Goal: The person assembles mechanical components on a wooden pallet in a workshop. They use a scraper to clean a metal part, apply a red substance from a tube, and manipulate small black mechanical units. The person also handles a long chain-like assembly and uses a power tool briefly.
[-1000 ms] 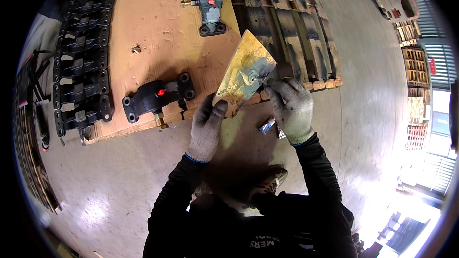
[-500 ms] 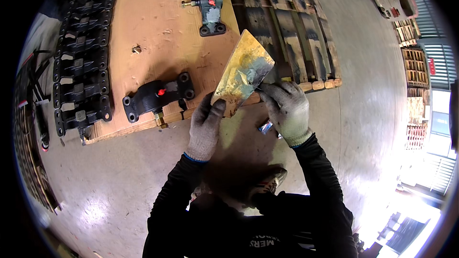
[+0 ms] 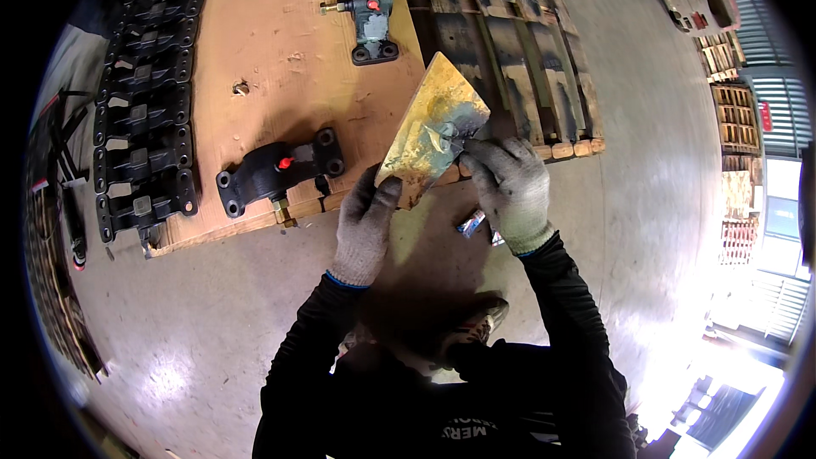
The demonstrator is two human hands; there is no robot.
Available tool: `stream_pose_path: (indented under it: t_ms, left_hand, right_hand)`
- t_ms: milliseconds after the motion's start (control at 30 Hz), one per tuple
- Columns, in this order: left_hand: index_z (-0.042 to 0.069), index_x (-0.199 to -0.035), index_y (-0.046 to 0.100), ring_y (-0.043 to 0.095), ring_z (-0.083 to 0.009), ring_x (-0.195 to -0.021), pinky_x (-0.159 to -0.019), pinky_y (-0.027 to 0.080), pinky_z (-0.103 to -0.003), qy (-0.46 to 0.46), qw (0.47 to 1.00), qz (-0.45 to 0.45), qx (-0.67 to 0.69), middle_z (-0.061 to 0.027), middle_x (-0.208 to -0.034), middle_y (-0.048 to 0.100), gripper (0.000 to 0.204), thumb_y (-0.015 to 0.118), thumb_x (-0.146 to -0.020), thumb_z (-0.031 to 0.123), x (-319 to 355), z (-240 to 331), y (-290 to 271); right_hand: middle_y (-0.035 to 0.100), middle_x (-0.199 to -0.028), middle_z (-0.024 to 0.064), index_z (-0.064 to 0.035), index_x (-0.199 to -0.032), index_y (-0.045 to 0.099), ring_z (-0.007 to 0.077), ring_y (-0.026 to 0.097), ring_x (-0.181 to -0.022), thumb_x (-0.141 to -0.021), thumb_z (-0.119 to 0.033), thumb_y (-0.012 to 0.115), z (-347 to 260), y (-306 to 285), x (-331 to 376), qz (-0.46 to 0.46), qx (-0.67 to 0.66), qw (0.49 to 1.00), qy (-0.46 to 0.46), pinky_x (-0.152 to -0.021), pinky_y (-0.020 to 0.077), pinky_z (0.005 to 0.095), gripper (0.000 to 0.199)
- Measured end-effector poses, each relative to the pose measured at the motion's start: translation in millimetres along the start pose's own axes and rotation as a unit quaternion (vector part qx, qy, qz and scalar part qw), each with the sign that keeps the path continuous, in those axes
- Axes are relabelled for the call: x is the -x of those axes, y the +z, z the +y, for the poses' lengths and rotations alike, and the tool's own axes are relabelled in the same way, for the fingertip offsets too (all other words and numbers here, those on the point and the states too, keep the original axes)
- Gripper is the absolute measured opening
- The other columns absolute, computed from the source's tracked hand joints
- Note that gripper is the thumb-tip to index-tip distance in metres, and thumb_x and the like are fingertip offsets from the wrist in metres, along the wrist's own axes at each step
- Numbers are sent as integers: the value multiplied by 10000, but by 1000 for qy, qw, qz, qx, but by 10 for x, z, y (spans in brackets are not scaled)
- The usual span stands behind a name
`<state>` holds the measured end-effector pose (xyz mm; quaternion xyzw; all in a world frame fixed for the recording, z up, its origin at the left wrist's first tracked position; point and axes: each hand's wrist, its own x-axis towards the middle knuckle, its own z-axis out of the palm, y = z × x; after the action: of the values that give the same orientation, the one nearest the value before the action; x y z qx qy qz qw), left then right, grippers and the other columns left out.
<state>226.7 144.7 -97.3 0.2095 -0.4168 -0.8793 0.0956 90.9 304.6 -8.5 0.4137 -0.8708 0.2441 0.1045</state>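
Note:
My left hand [image 3: 367, 225], in a grey knit glove, grips a flat, four-sided board [image 3: 421, 102] by its lower left edge, thumb on top. The board is yellow, with grey-blue smears and a small heap of pale grey paste [image 3: 442, 134] in its middle. My right hand [image 3: 512, 191], gloved alike, is closed at the board's right edge, fingertips pinched together beside the paste. Whatever they pinch is too small to make out. Left of the board lies a black metal bracket [image 3: 279, 172] with a red cap; a similar bracket [image 3: 372, 21], patched with grey on top, lies farther back.
Both brackets rest on a cardboard-covered pallet [image 3: 280, 51]. Black track links [image 3: 144, 136] run along its left side. Slatted, black-stained pallet boards [image 3: 518, 59] are at the right. Two small coloured tubes [image 3: 470, 223] lie on the concrete floor [image 3: 238, 314] near my right wrist.
My right hand's fingers have shifted slightly at the board's edge, and more of the coloured tubes on the floor shows. The left hand and board have hardly moved.

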Motion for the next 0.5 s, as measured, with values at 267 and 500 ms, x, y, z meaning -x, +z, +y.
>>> stream_pose_path:
  t_ms: [267, 500]
  left_hand:
    - [-28, -1391, 534, 578, -154, -1154, -1015, 453, -319, -20, 1000, 13, -18, -83, -1269, 636, 447, 594, -1042, 246, 23, 22, 5]
    - [-23, -1407, 518, 575, -153, -1155, -1007, 453, -310, -5, 1000, 4, -20, -79, -1277, 627, 457, 582, -1048, 252, 12, 0, -30]
  right_hand:
    - [661, -861, 88, -89, -1014, 736, 317, 624, -775, -808, -60, 757, 44, -1, 30, 7, -11, 1000, -5, -699, 512, 419, 209]
    - [663, -879, 107, -79, -1011, 732, 331, 623, -784, -805, -59, 752, 43, -10, 56, -10, -16, 1000, -4, -708, 514, 422, 208]
